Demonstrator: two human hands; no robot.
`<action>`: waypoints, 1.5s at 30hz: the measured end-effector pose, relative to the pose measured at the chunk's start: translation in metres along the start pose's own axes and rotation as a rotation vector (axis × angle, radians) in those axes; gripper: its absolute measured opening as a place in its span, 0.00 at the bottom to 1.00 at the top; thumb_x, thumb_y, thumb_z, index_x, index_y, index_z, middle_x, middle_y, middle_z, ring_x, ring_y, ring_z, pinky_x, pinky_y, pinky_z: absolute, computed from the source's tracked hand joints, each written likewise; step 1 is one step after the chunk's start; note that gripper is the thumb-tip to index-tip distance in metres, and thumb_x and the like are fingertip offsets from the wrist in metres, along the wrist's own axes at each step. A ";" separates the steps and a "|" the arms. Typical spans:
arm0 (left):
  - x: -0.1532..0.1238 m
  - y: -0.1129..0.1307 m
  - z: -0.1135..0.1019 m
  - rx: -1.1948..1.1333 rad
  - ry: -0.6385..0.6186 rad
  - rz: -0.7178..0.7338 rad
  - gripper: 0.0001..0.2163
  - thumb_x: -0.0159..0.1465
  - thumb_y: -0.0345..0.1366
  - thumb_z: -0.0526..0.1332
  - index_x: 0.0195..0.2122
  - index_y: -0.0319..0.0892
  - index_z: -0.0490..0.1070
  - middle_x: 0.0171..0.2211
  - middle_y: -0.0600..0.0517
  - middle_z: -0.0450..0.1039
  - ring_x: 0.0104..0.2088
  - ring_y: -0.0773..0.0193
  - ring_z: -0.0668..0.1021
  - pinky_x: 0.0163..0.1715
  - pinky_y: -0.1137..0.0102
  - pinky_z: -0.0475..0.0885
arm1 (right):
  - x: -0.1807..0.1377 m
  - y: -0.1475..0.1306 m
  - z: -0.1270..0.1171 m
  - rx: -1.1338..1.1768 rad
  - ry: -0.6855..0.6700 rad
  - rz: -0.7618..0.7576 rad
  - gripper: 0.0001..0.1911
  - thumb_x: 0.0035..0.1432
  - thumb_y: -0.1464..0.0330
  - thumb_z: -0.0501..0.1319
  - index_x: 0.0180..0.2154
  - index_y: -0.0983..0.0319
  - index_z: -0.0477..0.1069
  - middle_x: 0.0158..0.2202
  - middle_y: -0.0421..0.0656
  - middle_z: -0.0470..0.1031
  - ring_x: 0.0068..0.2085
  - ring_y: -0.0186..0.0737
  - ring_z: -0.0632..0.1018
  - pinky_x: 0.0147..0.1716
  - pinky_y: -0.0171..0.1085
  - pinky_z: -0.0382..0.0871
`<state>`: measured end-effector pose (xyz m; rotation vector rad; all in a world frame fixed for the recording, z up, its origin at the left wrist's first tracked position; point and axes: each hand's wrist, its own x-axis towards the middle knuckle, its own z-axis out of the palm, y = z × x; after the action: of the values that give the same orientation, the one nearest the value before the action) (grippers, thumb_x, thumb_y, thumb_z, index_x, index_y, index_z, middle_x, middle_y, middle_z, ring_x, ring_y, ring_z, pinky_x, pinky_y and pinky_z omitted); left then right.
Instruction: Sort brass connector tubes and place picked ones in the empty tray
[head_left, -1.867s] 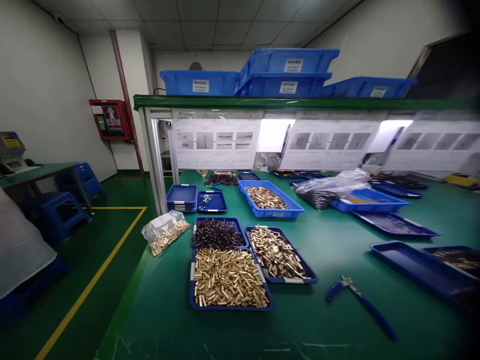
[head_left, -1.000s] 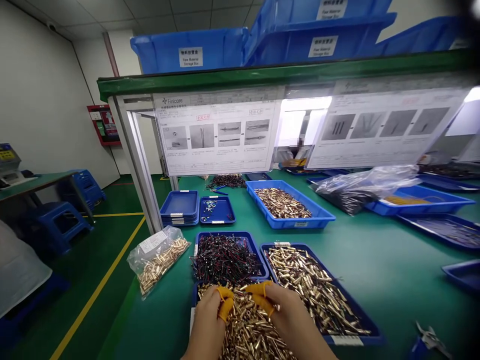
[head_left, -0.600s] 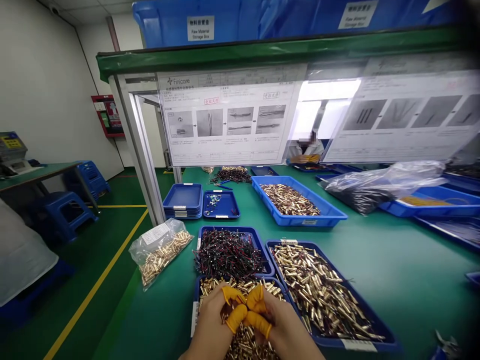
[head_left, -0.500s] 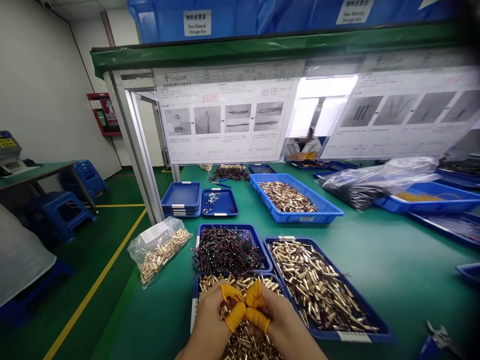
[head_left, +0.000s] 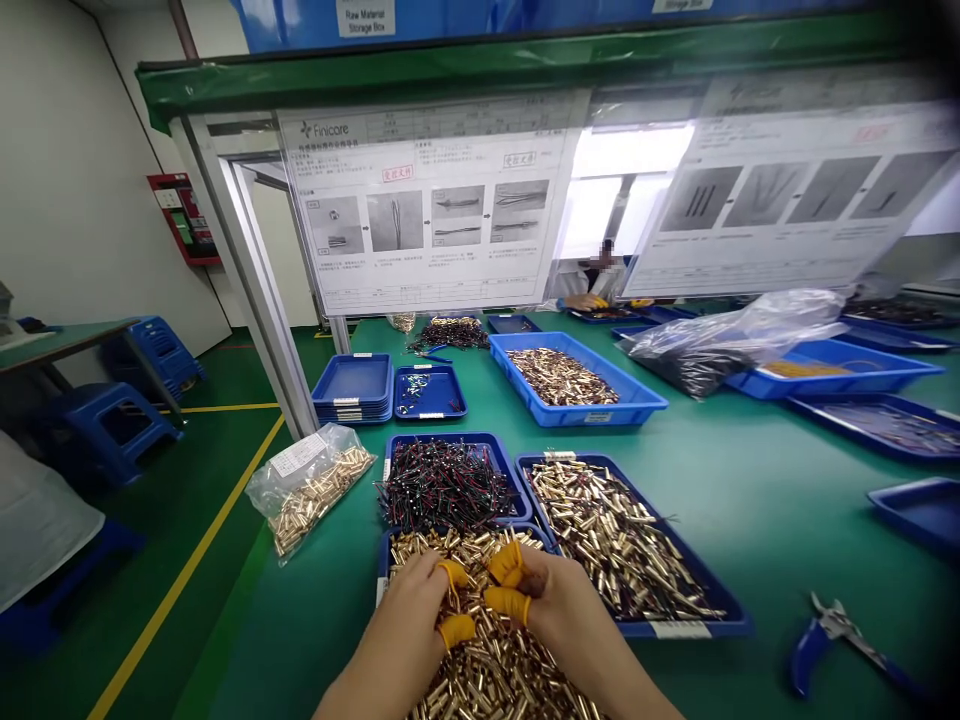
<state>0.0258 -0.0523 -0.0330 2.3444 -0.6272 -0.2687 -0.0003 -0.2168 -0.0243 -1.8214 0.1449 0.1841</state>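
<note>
- Left hand [head_left: 409, 620] and right hand [head_left: 559, 610] — parted a little from the tight knot of half a second ago, orange-capped fingertips [head_left: 456, 630] now loosely facing one another over the brass tubes [head_left: 487, 670].
- Right finger and thumb pinched, something dark glimpsed between them; too small to name. Left hand curled, empty or not impossible to tell.
- Judged from that parting: a single piece singled out of the heap, sorting or fitting under way rather than plain rummaging.
- Beneath both wrists, the near tray [head_left: 384, 560] heaped high, its blue rim showing only at the far corners — easy to spill over the low edge.
- Just beyond the fingertips, touching that tray, the tray of red and black wires [head_left: 442, 485]; to the right of the right hand, a tray of mixed brass parts [head_left: 615, 540], rims close together, no gap to rest a hand.
- Left of the left hand, a clear bag of tubes [head_left: 311, 485] near the table edge — floor drop right past it.
- Right of the right hand, well apart, blue-handled pliers [head_left: 840, 640] on bare green mat [head_left: 750, 480]; widest open room there.
- Farther off, stacked blue trays [head_left: 352, 385] and a deeper bin [head_left: 577, 380].
- Head level, hanging instruction sheets [head_left: 427, 205] limiting reach upward.
</note>
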 end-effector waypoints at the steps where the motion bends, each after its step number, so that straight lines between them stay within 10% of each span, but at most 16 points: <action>1: 0.000 0.000 0.002 -0.003 -0.010 -0.005 0.09 0.52 0.21 0.56 0.30 0.40 0.70 0.38 0.49 0.68 0.41 0.57 0.67 0.40 0.67 0.62 | 0.000 0.002 0.001 -0.021 0.002 -0.014 0.17 0.42 0.62 0.63 0.20 0.66 0.58 0.19 0.34 0.56 0.22 0.20 0.59 0.19 0.21 0.56; 9: 0.004 0.004 0.009 -0.316 0.150 0.070 0.05 0.60 0.32 0.56 0.34 0.41 0.71 0.37 0.49 0.69 0.39 0.61 0.69 0.39 0.70 0.63 | -0.008 -0.006 0.001 -0.080 -0.047 -0.018 0.06 0.41 0.77 0.49 0.20 0.66 0.63 0.21 0.37 0.65 0.24 0.23 0.66 0.23 0.22 0.61; 26: 0.006 -0.011 0.015 -0.101 0.078 0.000 0.09 0.52 0.20 0.49 0.27 0.39 0.64 0.33 0.50 0.67 0.36 0.62 0.68 0.34 0.70 0.62 | -0.006 -0.006 -0.002 -0.443 0.083 -0.078 0.09 0.51 0.70 0.49 0.22 0.66 0.59 0.22 0.39 0.65 0.25 0.24 0.61 0.24 0.24 0.47; 45: -0.007 -0.012 0.015 -0.113 0.285 0.347 0.12 0.60 0.24 0.46 0.42 0.42 0.63 0.37 0.47 0.68 0.39 0.62 0.71 0.39 0.67 0.69 | -0.017 -0.009 0.005 -0.374 0.008 -0.187 0.15 0.53 0.64 0.50 0.22 0.66 0.64 0.22 0.39 0.64 0.25 0.24 0.58 0.24 0.24 0.46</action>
<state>0.0188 -0.0490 -0.0523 2.0694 -0.8358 0.1794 -0.0153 -0.2095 -0.0139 -2.1954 -0.0601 0.0738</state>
